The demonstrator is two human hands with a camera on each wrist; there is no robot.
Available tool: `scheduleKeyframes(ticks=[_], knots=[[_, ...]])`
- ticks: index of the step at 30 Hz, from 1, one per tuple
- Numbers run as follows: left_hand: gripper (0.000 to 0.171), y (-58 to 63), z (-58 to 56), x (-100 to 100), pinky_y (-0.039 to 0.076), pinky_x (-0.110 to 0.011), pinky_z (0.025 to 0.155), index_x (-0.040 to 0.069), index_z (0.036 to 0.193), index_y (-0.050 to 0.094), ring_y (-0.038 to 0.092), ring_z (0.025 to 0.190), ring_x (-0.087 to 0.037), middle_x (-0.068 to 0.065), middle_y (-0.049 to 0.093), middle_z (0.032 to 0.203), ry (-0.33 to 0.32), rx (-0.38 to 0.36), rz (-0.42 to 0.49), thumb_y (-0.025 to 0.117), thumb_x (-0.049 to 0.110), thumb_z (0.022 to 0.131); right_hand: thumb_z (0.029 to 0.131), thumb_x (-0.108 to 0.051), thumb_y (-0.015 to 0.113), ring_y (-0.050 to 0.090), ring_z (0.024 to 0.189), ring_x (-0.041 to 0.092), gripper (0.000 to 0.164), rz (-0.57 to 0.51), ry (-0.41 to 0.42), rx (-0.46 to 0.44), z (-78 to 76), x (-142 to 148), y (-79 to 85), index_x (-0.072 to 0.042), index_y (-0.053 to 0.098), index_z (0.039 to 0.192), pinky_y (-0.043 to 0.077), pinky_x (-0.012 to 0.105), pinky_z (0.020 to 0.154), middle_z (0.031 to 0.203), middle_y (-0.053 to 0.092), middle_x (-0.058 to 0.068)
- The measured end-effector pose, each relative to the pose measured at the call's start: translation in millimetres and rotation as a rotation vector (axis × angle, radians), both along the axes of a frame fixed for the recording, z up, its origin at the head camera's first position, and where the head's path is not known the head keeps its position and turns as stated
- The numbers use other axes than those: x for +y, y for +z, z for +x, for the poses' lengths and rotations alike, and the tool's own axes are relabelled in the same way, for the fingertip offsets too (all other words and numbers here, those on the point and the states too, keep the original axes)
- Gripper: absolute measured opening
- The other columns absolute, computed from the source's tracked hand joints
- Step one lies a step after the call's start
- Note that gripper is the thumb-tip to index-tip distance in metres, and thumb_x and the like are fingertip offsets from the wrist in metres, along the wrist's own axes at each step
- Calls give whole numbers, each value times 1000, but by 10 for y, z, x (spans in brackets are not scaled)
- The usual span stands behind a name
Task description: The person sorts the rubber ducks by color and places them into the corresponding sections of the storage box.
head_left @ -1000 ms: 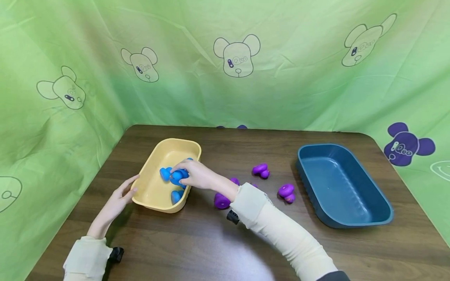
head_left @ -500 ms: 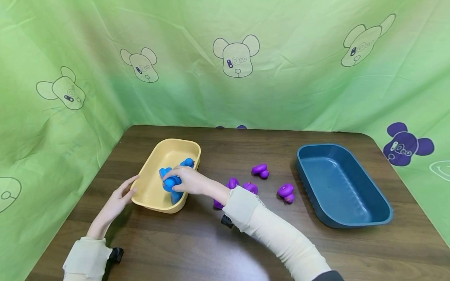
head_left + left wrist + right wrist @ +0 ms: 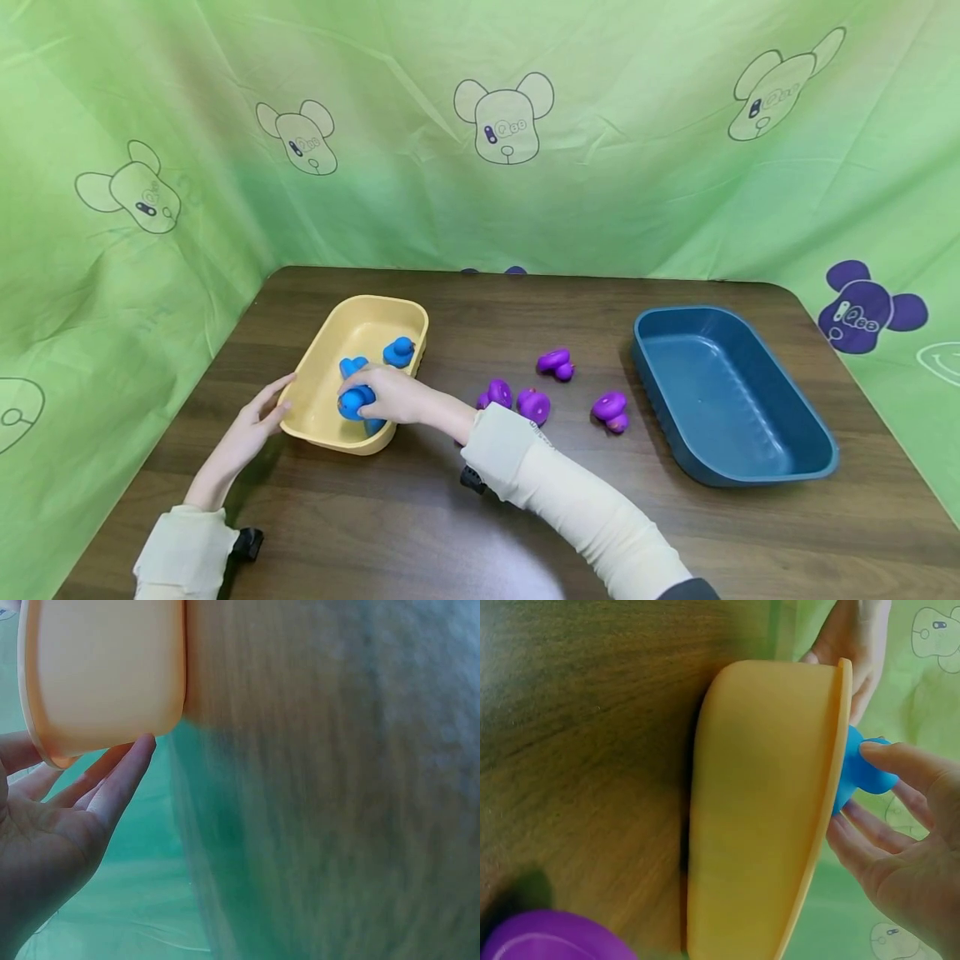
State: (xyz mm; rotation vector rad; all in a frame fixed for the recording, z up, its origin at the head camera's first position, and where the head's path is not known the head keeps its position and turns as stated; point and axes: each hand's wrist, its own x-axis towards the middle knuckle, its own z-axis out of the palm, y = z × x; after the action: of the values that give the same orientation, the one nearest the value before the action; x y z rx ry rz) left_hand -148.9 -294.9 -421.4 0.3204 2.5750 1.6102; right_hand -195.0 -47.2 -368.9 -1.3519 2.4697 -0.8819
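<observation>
At the table's left stands a pale yellow plastic basin point(image 3: 318, 367) with several blue rubber ducks in it. My right hand point(image 3: 390, 393) reaches over its near right side and grips a blue duck point(image 3: 351, 402) by thumb and fingers. In the right wrist view this duck point(image 3: 874, 776) shows above the rim. Partly covered by the hand, another blue duck point(image 3: 374, 426) lies below. One more duck point(image 3: 400, 351) sits by the far right wall. My left hand point(image 3: 243, 433) touches the basin's left corner; in the left wrist view its extended fingers point(image 3: 127, 772) rest against the outer wall.
Several purple rubber ducks point(image 3: 556, 364) lie tipped over on the brown table point(image 3: 480, 308) between the two basins, some partly behind the right sleeve point(image 3: 510, 446). A dark blue basin point(image 3: 720, 400) stands at the right. Green printed cloth point(image 3: 390, 200) hangs behind.
My right hand has moved left and toward the near end of the yellow basin, with the blue duck in its fingers. The far right duck is now uncovered. The left hand stays put.
</observation>
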Motion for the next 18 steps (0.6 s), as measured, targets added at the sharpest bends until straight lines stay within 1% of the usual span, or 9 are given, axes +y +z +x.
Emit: scheduleKeyframes(ticks=[3,8,15,18], knots=[[46,6,7,2,45,-20,70,-3,135,26,51,89,0,-33,39,123,5,-12,-7,39,14,95,79,-3,60,49,97,12,26,13,6,-4,4,-25,-20,-7,62,105,34,17,88,104,60,3],[46,11,9,4,45,-20,71,-2,136,25,51,90,0,-32,37,126,2,-20,-14,39,15,95,80,-5,61,48,99,12,28,58,-17,2,21,-60,-42,-10,62,107,35,17,87,105,60,1],[47,20,9,9,45,-19,72,-1,137,25,49,93,2,-30,32,132,2,-32,-27,39,16,95,82,-7,60,47,111,14,32,75,-36,-33,34,-117,-54,-7,59,114,34,17,91,115,57,3],[47,22,13,6,45,-19,72,-1,137,25,48,93,3,-30,32,132,4,-37,-31,39,16,95,82,-7,60,46,113,14,33,82,-50,-36,43,-114,-43,-7,58,115,34,17,90,117,57,4]])
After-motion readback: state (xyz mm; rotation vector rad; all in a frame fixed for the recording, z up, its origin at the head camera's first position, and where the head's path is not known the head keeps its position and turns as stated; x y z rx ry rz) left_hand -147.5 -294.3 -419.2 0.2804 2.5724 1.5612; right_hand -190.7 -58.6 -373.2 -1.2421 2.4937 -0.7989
